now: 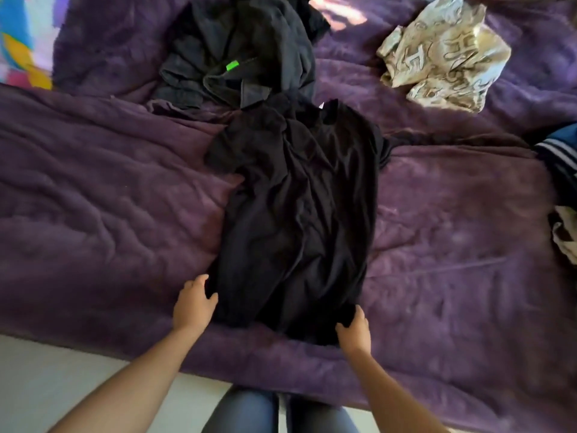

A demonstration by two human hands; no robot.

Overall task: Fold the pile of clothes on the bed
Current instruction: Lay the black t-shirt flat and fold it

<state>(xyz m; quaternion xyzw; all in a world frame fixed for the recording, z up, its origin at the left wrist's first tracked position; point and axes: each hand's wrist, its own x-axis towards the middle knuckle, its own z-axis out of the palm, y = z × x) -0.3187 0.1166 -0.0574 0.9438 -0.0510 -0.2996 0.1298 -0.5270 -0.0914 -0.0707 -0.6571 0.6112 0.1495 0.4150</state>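
Note:
A black T-shirt lies stretched out lengthwise on the purple bed cover, collar away from me, hem near the bed's front edge. My left hand pinches the hem's left corner, thumb on top of the cloth. At the hem's right corner my right hand grips the fabric the same way. Beyond the collar lies a crumpled pile of dark clothes with a small green tag.
A beige patterned garment lies crumpled at the back right. A dark garment with white stripes and a pale cloth sit at the right edge. The bed's front edge meets pale floor near my legs.

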